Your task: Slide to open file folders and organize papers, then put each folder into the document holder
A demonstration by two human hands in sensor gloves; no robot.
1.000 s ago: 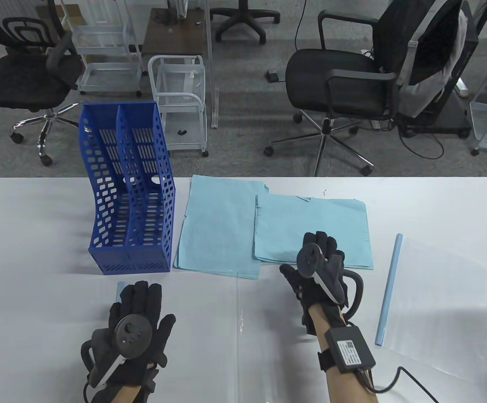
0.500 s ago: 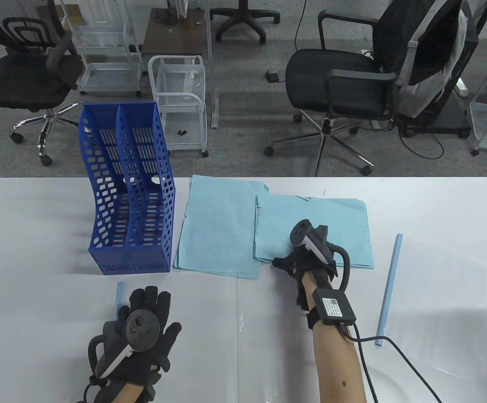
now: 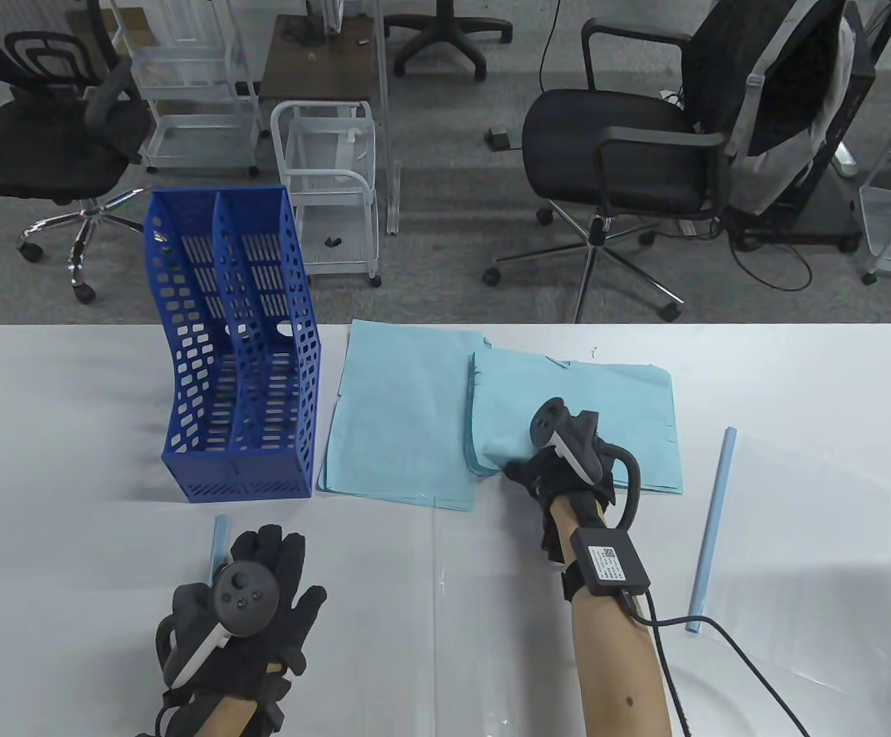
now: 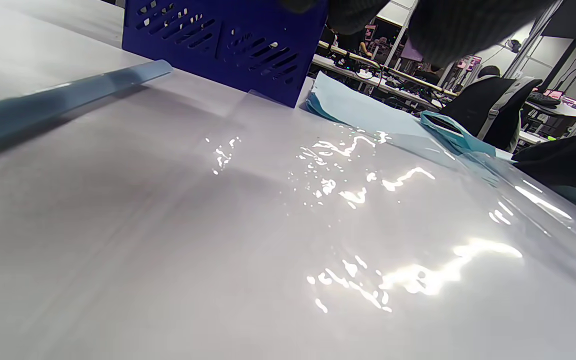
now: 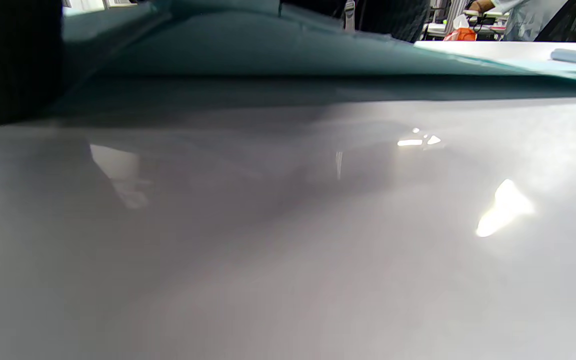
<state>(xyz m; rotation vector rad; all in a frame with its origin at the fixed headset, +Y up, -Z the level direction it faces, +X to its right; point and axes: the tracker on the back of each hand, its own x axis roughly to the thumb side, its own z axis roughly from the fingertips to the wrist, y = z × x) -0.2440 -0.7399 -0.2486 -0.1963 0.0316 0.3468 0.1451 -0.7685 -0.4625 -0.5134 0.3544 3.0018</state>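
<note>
While the right hand (image 3: 564, 464) pinches the near left corner of the right-hand paper stack (image 3: 591, 407) and has that corner raised off the tabletop (image 3: 798, 368), the left hand (image 3: 249, 614) lies flat with its fingers straight on a clear folder sheet (image 3: 368, 614) near the front edge, holding nothing; from where I stand the job looks early, with the papers being gathered for the open folder. To do this lift well, I would keep the pinch low and deep enough to catch every sheet in the stack, not just the top ones, raise it slowly so the limp paper does not fan or crease, and keep the flat hand pressing the slick plastic so it cannot skate away when the papers arrive. By my count there are two stacks of pale blue paper, the other stack (image 3: 399, 414) lying flat just beside the blue holder (image 3: 234, 345), which is single, upright, with two slots, both without folders; two light blue slide bars, one (image 3: 219, 537) by the flat hand and one (image 3: 714, 530) at the right; and two clear sheets, the second (image 3: 813, 507) beside the right bar
</note>
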